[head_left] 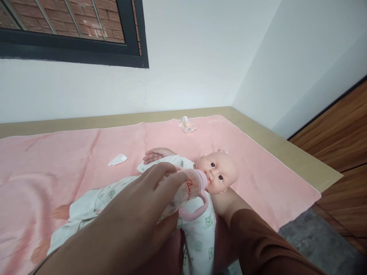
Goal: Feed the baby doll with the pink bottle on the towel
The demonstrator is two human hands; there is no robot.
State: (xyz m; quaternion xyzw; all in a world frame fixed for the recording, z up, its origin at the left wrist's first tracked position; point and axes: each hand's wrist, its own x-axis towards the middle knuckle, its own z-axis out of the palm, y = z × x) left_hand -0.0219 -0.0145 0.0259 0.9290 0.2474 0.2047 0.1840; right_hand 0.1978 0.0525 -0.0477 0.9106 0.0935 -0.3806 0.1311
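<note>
A baby doll point(197, 238) in a white suit with green animal prints lies on its back, face up. My left hand point(155, 194) is wrapped round a clear baby bottle point(189, 189) with a pink collar and pink handles. The bottle is tilted, its teat end at the doll's mouth point(210, 177). My right forearm, in a brown sleeve, passes under the doll's neck. Beyond the doll's far shoulder my right hand point(157, 154) shows, its fingers curved against the doll's sleeve; its palm is partly hidden. The doll's bare feet point(61, 212) point left.
A pink sheet point(71, 152) covers most of the tan surface point(309, 160). A crumpled clear wrapper point(187, 125) lies near the back edge, a white scrap point(117, 159) left of the doll. Behind are a white wall and a dark-framed window point(137, 49); wooden panels point(338, 133) stand at right.
</note>
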